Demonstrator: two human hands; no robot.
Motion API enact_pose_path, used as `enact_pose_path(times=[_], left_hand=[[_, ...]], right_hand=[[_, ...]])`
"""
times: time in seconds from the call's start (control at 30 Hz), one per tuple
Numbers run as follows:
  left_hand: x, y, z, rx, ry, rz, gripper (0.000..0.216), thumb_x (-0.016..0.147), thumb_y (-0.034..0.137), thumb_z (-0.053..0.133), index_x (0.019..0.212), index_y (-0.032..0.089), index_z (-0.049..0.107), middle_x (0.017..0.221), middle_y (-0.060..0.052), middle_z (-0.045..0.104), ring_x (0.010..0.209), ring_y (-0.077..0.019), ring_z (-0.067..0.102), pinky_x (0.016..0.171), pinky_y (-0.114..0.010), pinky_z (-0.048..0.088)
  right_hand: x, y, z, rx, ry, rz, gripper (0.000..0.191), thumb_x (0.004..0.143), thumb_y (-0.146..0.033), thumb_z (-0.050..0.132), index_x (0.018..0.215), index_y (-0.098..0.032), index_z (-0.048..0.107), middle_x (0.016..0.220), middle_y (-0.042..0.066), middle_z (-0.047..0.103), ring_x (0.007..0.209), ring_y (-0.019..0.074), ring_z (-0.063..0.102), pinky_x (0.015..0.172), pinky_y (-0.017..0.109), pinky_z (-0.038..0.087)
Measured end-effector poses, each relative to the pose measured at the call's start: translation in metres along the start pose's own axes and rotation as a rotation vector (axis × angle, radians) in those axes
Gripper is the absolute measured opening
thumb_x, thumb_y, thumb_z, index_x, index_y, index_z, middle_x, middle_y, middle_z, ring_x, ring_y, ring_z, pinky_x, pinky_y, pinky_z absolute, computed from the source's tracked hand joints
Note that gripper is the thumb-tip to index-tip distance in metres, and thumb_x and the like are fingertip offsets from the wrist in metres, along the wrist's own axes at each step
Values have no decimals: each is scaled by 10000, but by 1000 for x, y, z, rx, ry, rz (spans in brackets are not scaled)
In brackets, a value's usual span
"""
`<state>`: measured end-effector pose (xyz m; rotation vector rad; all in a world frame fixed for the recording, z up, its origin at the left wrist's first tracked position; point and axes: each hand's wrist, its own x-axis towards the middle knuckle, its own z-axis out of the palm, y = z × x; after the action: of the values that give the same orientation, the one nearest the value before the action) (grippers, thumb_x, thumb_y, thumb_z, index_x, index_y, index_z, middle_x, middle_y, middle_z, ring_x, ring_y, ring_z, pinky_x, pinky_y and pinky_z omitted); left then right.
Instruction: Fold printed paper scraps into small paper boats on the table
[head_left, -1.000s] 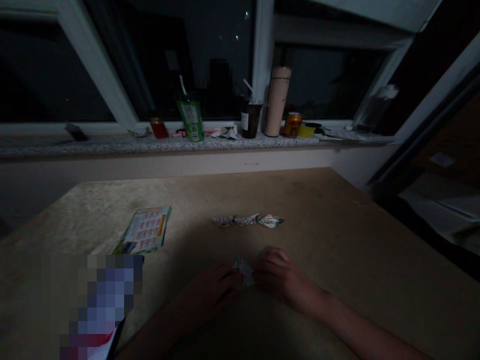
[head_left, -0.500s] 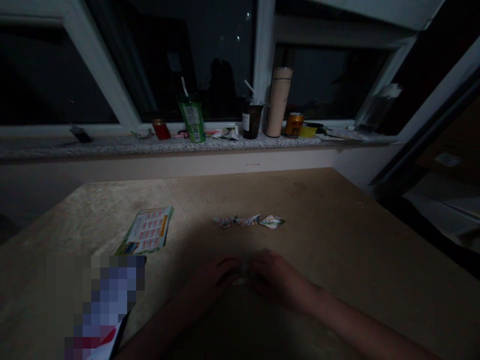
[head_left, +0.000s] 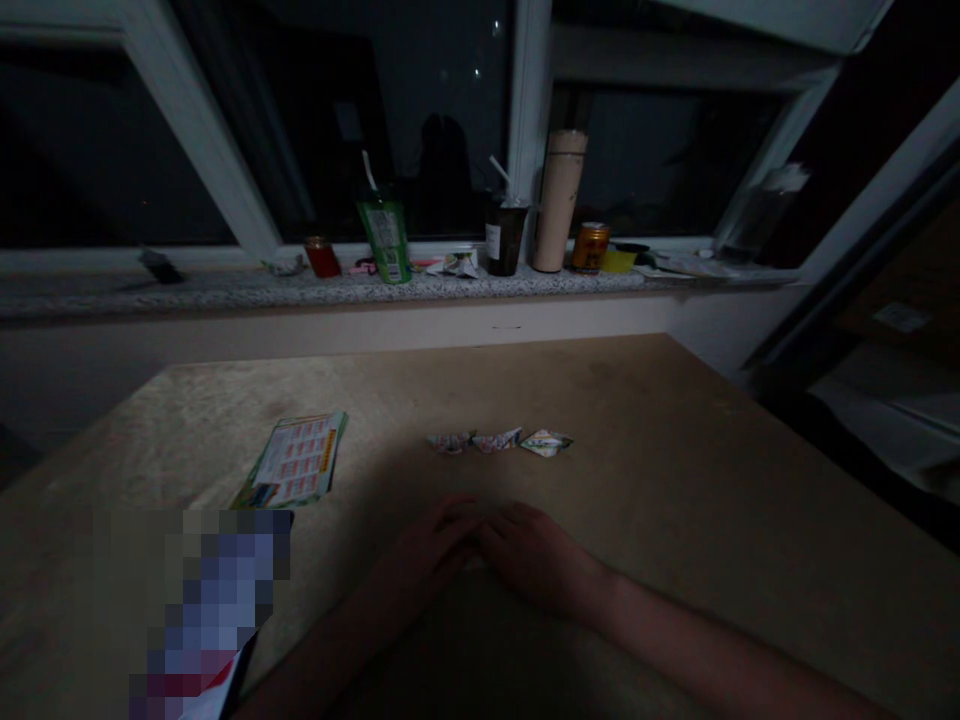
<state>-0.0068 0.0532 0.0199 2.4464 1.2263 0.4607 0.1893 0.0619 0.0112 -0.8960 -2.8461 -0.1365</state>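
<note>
My left hand (head_left: 431, 545) and my right hand (head_left: 534, 552) lie side by side, fingers flat, on the brown table (head_left: 675, 480) near its front. Their fingertips meet, and the small folded paper seen earlier is hidden beneath them. Just beyond the hands, three small folded printed paper pieces (head_left: 495, 440) lie in a row. A stack of printed leaflets (head_left: 296, 465) rests to the left of my left hand.
On the stone windowsill (head_left: 187, 292) behind the table stand a green drink pouch (head_left: 384, 240), a dark cup with a straw (head_left: 504, 238), a tall beige flask (head_left: 559, 200), an orange can (head_left: 590, 248) and a red jar (head_left: 321, 257). The room is dim.
The folded paper stood up between my fingertips a second ago. Both hands have since flattened down over it and slid slightly forward, covering it.
</note>
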Motion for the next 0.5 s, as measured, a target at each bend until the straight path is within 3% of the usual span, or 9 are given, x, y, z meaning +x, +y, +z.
enact_pose_path(times=[0.2,0.33,0.43,0.5], left_hand=[[0,5,6,114,25,-46,414,869,32,420,1226,196,551,1277,-72,561,1150,-214,538,986,-379,431],[-15,22,14,211,60,-98,514,822,-10,348,1287,138,512,1314,-122,541,1165,-253,525,982,-433,418],[-36,41,26,466,109,-93,478,872,194,436,1341,114,472,1366,-144,500,1198,-295,506,947,-400,446],[-49,49,34,542,82,30,562,846,353,518,1332,71,488,1364,-181,491,1197,-316,509,926,-358,454]], right_hand=[[4,3,2,53,3,14,120,922,-151,496,995,-119,586,865,70,667,755,211,630,705,334,477],[6,6,5,82,-3,2,151,934,-143,465,1043,-129,570,905,63,674,779,199,631,736,323,469],[7,7,4,99,-26,-9,101,922,-144,486,936,-147,586,850,53,670,778,195,627,744,315,460],[8,8,3,107,-43,-17,108,915,-145,492,874,-157,591,831,48,666,777,189,623,737,305,454]])
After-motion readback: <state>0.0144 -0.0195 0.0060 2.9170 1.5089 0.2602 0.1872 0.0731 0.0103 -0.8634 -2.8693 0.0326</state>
